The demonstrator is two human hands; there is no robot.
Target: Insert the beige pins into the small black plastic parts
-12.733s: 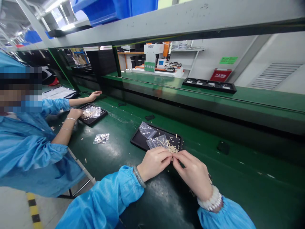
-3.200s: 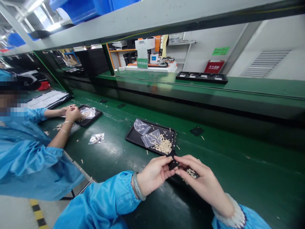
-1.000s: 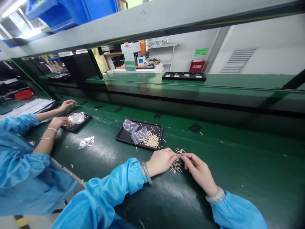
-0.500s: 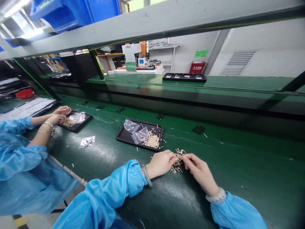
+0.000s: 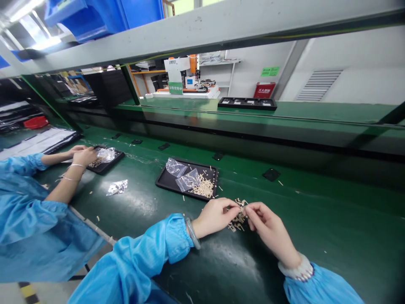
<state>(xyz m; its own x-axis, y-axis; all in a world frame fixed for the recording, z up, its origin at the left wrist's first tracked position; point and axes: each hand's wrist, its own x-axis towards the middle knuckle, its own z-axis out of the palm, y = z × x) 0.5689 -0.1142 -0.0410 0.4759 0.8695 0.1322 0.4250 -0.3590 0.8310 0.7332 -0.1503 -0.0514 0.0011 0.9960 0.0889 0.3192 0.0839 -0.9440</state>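
Note:
Over a small pile of tan and metallic strips [image 5: 236, 226] on the green bench, both my hands are pinched close together. My left hand [image 5: 218, 215] has thumb and forefinger closed at the pile's left side; whatever is between the tips is too small to name. From the right, my right hand [image 5: 267, 228] pinches something small that I cannot make out. Beyond my left hand lies a black tray [image 5: 163, 179] with loose tan strips [image 5: 204, 188] heaped at its right end and two clear plastic bags [image 5: 189, 180] in it.
At the left, a co-worker's hands [image 5: 84, 157] work over another black tray [image 5: 106, 169]. A small clear bag [image 5: 117, 187] lies between the two trays. Flat black pieces [image 5: 271, 174] are spaced along the bench's back. A grey beam [image 5: 202, 29] crosses overhead.
My fingertips stay over the pile, with my right hand slightly turned and the pinch shifted a little. The co-worker's nearer hand has moved up and right over their tray.

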